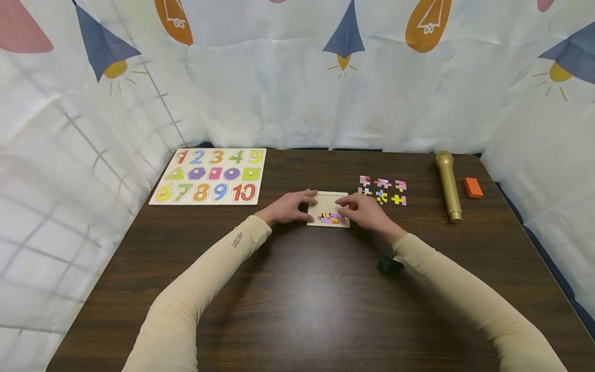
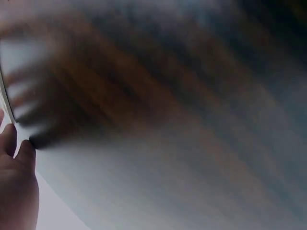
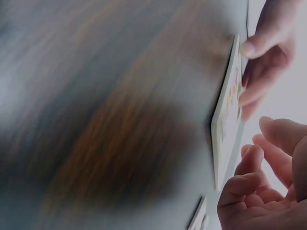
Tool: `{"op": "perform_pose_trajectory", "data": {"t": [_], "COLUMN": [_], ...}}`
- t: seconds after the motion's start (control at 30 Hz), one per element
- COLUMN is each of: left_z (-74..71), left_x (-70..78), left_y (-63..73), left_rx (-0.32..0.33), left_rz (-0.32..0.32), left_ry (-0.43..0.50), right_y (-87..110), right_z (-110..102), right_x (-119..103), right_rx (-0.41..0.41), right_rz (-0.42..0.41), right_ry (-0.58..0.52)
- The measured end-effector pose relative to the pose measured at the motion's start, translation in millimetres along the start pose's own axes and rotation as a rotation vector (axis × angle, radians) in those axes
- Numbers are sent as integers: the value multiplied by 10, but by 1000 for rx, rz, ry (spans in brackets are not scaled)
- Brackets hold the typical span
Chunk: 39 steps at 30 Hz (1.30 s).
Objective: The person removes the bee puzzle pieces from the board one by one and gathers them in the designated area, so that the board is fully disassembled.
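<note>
A small pale wooden puzzle tray (image 1: 327,201) lies on the dark table, with a few joined pink and yellow jigsaw pieces (image 1: 331,219) along its near side. My left hand (image 1: 294,206) holds the tray's left side, fingers toward the far corner and thumb at the near one. Over the right edge hovers my right hand (image 1: 367,211), thumb and index finger parted above the tray. In the right wrist view, that hand's fingers (image 3: 249,160) are loosely bent and no piece shows between them. Several loose jigsaw pieces (image 1: 382,197) lie just beyond and right of it, one partly covered.
A number and shape board (image 1: 209,176) lies at the back left of the table (image 1: 297,289). Toward the back right are a gold microphone (image 1: 448,186) and an orange block (image 1: 472,187). A patterned white curtain (image 1: 297,98) hangs behind and at both sides.
</note>
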<state>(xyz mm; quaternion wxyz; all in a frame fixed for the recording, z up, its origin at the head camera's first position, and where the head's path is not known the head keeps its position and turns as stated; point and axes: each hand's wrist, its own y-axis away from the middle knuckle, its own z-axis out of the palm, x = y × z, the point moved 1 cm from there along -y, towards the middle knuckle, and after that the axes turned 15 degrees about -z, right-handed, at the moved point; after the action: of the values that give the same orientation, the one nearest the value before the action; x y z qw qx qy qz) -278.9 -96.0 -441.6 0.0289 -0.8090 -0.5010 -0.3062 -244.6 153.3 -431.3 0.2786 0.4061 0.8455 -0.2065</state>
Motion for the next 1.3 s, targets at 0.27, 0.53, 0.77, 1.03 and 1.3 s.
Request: {"op": "perform_pose_trajectory", "data": {"t": [0.27,0.53,0.77,1.03,1.3], "left_z": [12,12,-9,-25,-16], "left_x": [63,27,5,17,8], "left_y": [12,13,3,12,-5], "left_rx": [13,-9,-28,-32,-34], "left_rz": [-15,-10,-4,1,4], "left_ry": [-17,-14,-4,-7,-9], "right_y": [-123,-124,-108,-81,-71], "right_z": [174,267,286,327,321], "right_x": [-83,-96,-94,-103,-138], "right_rx": [-39,-37,-12,15,-12], "right_rz": [-18,-55,-76,-150,-145], "right_ry": [-47,-20,-6,34,22]}}
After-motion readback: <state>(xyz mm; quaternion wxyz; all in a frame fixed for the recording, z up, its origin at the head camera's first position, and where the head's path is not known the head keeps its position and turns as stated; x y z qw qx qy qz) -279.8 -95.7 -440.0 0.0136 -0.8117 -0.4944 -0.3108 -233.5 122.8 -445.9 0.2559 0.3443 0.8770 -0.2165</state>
